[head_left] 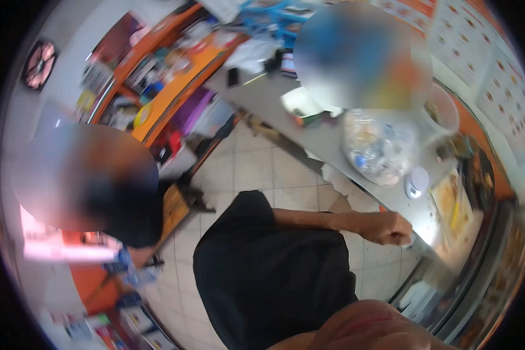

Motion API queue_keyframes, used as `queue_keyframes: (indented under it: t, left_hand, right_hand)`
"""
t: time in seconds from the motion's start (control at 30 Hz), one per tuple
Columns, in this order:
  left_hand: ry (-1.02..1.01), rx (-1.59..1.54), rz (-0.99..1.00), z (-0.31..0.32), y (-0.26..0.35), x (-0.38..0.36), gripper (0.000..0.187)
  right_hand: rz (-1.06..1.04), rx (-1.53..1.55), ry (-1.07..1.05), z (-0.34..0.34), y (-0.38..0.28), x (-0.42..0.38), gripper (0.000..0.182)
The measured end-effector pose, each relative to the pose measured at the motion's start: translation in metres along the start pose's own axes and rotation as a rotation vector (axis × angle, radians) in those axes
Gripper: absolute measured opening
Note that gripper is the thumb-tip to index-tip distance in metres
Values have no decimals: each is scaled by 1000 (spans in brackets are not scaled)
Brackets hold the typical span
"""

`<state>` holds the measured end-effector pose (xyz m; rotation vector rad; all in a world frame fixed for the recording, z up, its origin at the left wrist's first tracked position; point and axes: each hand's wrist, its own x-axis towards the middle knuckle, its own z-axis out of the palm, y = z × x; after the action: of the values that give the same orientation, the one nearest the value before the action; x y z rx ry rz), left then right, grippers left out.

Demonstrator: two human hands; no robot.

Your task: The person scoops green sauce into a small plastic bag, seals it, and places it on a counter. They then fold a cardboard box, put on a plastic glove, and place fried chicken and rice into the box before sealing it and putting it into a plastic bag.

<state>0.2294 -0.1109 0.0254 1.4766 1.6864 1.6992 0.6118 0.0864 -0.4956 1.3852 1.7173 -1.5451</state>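
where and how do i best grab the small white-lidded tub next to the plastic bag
Probably best around the round side of the small white-lidded tub, not by its lid. Come from the near edge of the counter: the bulging plastic bag crowds its far side.

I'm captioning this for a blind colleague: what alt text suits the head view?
A person's bare hand, fingers curled, extends from black clothing beside a cluttered grey table bearing a filled, clear plastic bag. Orange shelving stands across a tiled floor.
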Motion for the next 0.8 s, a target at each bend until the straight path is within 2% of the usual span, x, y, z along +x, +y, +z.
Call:
queue_keyframes:
  t: [0.03,0.07,0.13,0.17,0.2,0.27,0.4,0.43,0.47,0.5,0.53,0.6,0.67,0.7,0.77,0.8]
  left_hand:
    - [92,69,73,-14,1,-14,25]
    - [198,147,16,-39,29,-29,22]
    - [418,372,66,-92,80,-66,11]
    - [499,545,245,-126,117,-80,10]
    - [609,460,445,-145,156,-94,6]
    - [850,801,537,-171,256,-132,9]
    - [757,1373,919,-171,402,-187,10]
    - [699,1473,951,-172,420,-193,11]
    - [667,1541,934,-173,432,-202,11]
    - [642,1597,922,-177,443,-210,12]
    - [635,1647,887,-176,452,-218,12]
    - [657,1693,827,-192,458,-233,13]
    - [702,1707,743,-214,456,-249,14]
    - [723,1699,694,-227,452,-255,15]
    - [773,1672,603,-257,442,-263,16]
    - [785,1653,564,-272,436,-264,16]
  right_hand:
    - [-23,-19,-22,-11,-17,15,37]
    - [-37,-34,-40,-20,-32,24,35]
    - [-80,-68,-71,-28,-63,48,31]
    - [-102,-81,-82,-29,-76,59,30]
    - [-122,-90,-93,-28,-86,71,28]
    - [-166,-110,-116,-21,-108,89,26]
    - [-371,-150,-255,5,-132,172,23]
    - [-543,-397,-281,24,-143,183,18]
    - [-728,-626,-269,43,-156,187,14]
    - [-533,-400,-288,70,-170,180,14]
    - [-350,-157,-267,101,-204,131,14]
    - [-371,-367,-224,167,-238,86,14]
    - [-315,-336,-249,231,-253,62,14]
    - [-291,-227,-475,249,-255,62,14]
    - [-528,-444,-576,294,-258,67,14]
    - [-505,-415,-558,300,-259,45,14]
